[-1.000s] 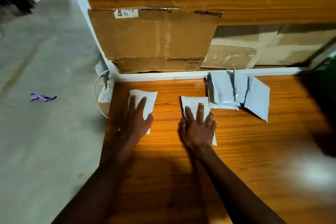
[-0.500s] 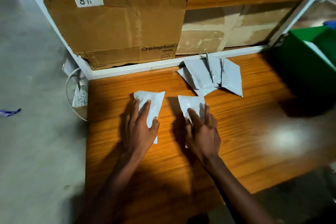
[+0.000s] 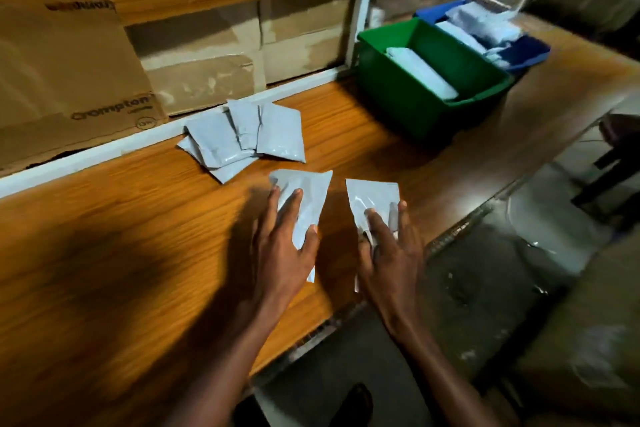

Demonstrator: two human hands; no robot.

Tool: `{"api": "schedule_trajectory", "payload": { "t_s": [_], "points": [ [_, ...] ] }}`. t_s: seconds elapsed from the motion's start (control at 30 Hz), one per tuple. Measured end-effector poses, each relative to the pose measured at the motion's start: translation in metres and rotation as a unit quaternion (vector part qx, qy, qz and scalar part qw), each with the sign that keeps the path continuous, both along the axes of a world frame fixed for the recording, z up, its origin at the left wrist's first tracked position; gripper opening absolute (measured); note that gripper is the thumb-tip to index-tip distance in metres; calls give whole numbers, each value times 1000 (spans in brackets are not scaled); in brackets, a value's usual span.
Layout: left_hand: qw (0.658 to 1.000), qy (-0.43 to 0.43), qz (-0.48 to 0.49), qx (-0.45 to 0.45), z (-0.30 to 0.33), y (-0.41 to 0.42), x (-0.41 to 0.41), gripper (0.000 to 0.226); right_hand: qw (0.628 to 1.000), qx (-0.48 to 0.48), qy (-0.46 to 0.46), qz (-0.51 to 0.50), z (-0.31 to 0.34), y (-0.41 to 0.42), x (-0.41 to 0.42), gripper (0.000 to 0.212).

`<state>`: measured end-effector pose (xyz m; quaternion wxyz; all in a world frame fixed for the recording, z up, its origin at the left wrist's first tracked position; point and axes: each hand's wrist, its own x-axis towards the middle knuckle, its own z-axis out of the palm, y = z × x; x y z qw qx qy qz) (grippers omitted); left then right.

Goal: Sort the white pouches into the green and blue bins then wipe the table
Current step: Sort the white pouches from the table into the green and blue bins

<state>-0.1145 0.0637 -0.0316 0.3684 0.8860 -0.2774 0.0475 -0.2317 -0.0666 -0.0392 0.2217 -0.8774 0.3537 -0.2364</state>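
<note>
near edge of the desk (image 3: pixel 104 253): left hand (image 3: pixel 280 246) and right hand (image 3: pixel 391 253), each grip spread flat, pressing one white pouch apiece (image 3: pixel 308 198) (image 3: pixel 372 196). beyond, a loose pile of pouches (image 3: pixel 242 135) awaits sorting. farthest, green bin (image 3: pixel 398 94) and blue bin (image 3: pixel 530 52) already hold some; wiping remains. versus earlier: both pressed pouches slid rightward toward the bins.

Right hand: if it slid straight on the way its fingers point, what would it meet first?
Likely bare table beyond its own pouch, then the green bin's near wall. The right hand points up-frame, slightly left; depth is uncertain.
</note>
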Motion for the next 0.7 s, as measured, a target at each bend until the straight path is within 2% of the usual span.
{"api": "schedule_trajectory", "payload": {
  "t_s": [0.1,0.23,0.4,0.53,0.7],
  "points": [
    [999,-7,-42,1,3,-64,-39,62,999,-9,-32,-33,0,-56,-43,46],
    [994,-45,-92,36,14,-139,-76,62,994,-26,-11,-105,10,-120,-90,46],
    [989,-49,-139,23,31,-234,-103,61,984,-47,-33,-171,17,-195,-125,46],
    [985,-60,-163,8,41,-302,-102,62,981,-66,-46,-176,21,-258,-125,46],
    [987,-84,-139,-12,48,-386,-69,64,983,-86,-65,-150,26,-343,-90,48]
  ]
}}
